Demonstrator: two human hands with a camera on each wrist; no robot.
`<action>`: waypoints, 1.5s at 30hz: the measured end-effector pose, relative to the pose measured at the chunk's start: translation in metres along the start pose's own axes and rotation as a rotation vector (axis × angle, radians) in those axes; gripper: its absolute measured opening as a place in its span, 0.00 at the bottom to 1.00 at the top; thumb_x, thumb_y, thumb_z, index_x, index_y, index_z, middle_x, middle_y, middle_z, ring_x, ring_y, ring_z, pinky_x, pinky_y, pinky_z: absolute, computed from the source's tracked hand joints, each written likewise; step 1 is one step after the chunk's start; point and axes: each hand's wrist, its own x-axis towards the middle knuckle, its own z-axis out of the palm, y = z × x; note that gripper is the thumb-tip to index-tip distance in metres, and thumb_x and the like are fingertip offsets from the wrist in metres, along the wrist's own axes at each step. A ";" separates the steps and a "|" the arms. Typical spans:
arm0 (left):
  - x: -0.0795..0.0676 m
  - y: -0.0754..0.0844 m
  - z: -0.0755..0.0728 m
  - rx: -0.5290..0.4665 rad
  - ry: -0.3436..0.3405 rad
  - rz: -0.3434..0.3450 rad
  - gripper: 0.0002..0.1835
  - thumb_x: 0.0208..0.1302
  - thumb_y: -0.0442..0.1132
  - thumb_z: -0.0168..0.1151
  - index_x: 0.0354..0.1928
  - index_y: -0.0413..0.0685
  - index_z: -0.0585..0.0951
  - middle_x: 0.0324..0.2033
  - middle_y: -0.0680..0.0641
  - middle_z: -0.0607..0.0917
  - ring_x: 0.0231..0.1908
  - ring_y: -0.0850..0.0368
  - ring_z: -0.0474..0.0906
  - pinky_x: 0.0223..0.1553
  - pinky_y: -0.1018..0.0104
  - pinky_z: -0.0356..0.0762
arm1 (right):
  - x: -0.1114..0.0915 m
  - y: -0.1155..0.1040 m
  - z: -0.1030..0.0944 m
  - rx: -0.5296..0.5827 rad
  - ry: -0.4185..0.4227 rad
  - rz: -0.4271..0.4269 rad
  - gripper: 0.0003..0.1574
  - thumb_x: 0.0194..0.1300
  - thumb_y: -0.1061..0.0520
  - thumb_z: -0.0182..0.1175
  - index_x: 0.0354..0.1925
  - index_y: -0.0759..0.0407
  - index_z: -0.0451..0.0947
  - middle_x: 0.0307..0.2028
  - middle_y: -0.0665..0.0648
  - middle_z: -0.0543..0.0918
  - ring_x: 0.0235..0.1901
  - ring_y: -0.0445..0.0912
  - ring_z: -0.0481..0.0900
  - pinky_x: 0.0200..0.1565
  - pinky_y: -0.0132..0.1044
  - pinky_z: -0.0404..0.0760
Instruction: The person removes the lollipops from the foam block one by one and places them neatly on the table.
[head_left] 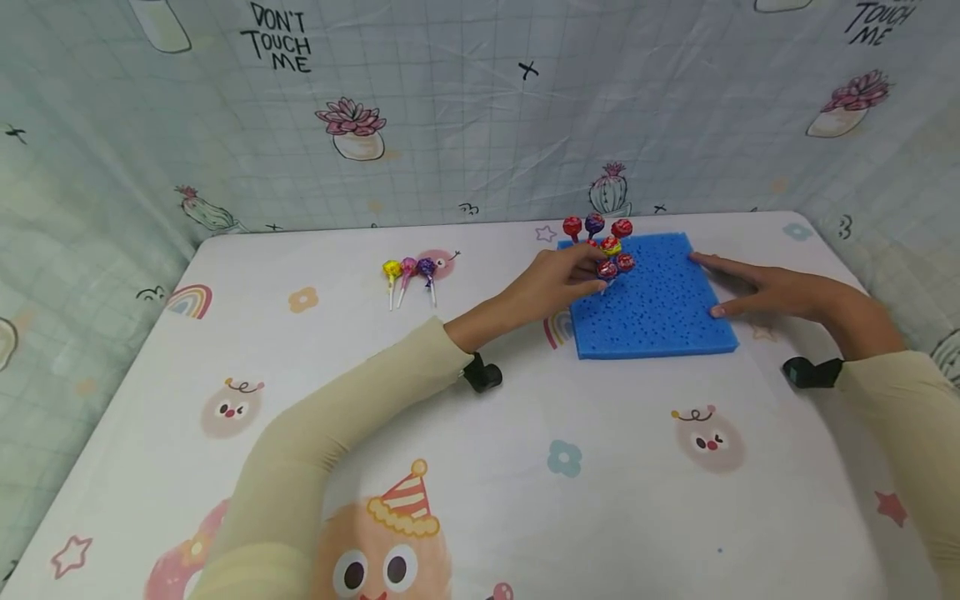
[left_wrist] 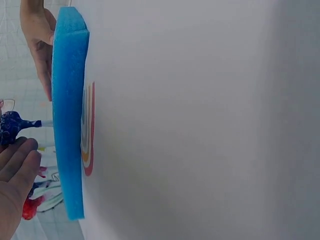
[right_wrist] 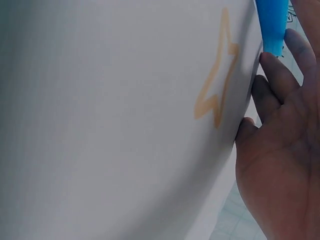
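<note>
A blue foam block [head_left: 652,300] dotted with small holes lies on the table at right of centre. Several wrapped lollipops stand in its far left part, among them a red one [head_left: 572,227] and a dark purple one behind. My left hand [head_left: 557,279] reaches over the block's left side, its thumb and fingers around a dark blue and red lollipop [left_wrist: 10,129]. That lollipop's pale stick points down to the foam. Against the block's right edge rests my right hand [head_left: 783,290], fingers extended, thumb near the side; the right wrist view shows its fingertips [right_wrist: 270,60] beside the foam.
Left of the block, three more lollipops lie in a row on the table: yellow [head_left: 392,269], pink [head_left: 408,266] and purple [head_left: 426,267]. A patterned cloth [head_left: 465,108] hangs behind the table. Each wrist carries a small black camera [head_left: 483,375].
</note>
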 end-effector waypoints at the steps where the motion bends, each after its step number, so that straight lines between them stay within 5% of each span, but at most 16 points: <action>1: 0.000 0.000 0.001 0.003 0.001 -0.002 0.22 0.74 0.38 0.62 0.65 0.38 0.74 0.57 0.42 0.84 0.56 0.57 0.82 0.55 0.75 0.78 | 0.000 0.001 0.001 -0.006 0.000 -0.001 0.61 0.68 0.49 0.67 0.83 0.44 0.37 0.80 0.67 0.36 0.77 0.71 0.27 0.65 0.81 0.38; 27: 0.002 0.004 0.003 0.190 0.036 0.069 0.22 0.69 0.39 0.67 0.62 0.42 0.80 0.57 0.46 0.85 0.53 0.59 0.84 0.56 0.76 0.77 | 0.003 -0.009 0.004 -0.127 -0.015 -0.004 0.63 0.69 0.49 0.67 0.82 0.48 0.34 0.79 0.71 0.37 0.76 0.73 0.33 0.66 0.79 0.41; 36: 0.002 0.006 0.004 0.251 0.025 0.079 0.19 0.70 0.39 0.66 0.60 0.43 0.83 0.54 0.47 0.87 0.51 0.61 0.85 0.55 0.77 0.76 | -0.001 -0.013 0.000 -0.277 -0.028 0.018 0.64 0.66 0.43 0.68 0.82 0.49 0.36 0.78 0.73 0.43 0.73 0.78 0.41 0.64 0.81 0.47; 45: 0.000 0.009 -0.001 0.262 0.022 0.108 0.18 0.71 0.38 0.64 0.59 0.42 0.83 0.52 0.48 0.87 0.49 0.62 0.85 0.52 0.78 0.77 | -0.001 -0.012 0.000 -0.262 -0.032 0.036 0.64 0.66 0.42 0.68 0.82 0.49 0.37 0.77 0.76 0.44 0.73 0.79 0.41 0.63 0.81 0.47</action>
